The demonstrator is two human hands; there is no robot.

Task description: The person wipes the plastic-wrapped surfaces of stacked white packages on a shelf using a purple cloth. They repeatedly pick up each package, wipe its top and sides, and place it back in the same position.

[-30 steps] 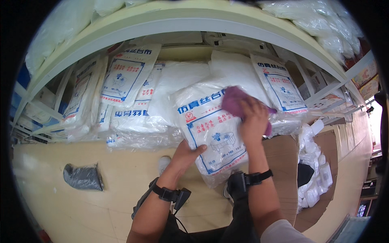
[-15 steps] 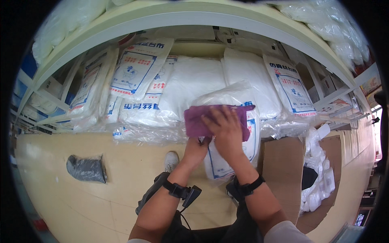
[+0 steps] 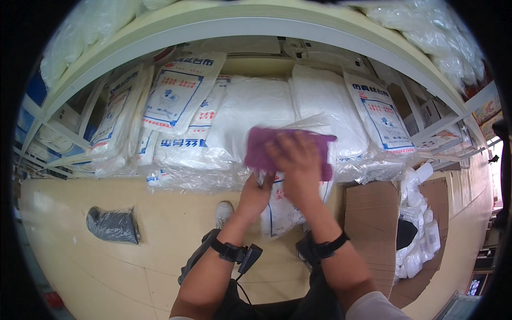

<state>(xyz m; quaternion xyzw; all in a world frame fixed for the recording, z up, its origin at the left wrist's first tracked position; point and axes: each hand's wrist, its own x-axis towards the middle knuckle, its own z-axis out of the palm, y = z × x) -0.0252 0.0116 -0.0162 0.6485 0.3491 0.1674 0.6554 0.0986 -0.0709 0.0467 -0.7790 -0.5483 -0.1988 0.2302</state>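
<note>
A purple cloth lies over the upper part of a clear-and-white plastic package with blue and red print. My right hand rests on the cloth with its fingers spread, slightly blurred, pressing it against the package. Just below the cloth's lower left corner, my left hand grips the package's left edge; its fingertips are partly hidden. The package is tilted in front of the shelf, its lower end hanging over the floor.
Several similar packages and white plastic packs fill the low shelf ahead. At the right stands an open cardboard box holding plastic-wrapped white items. A dark wrapped bundle lies on the floor at left.
The purple cloth has shifted slightly up with my right hand. The package's lower end has swung a little to the left. My left hand stays near the same spot.
</note>
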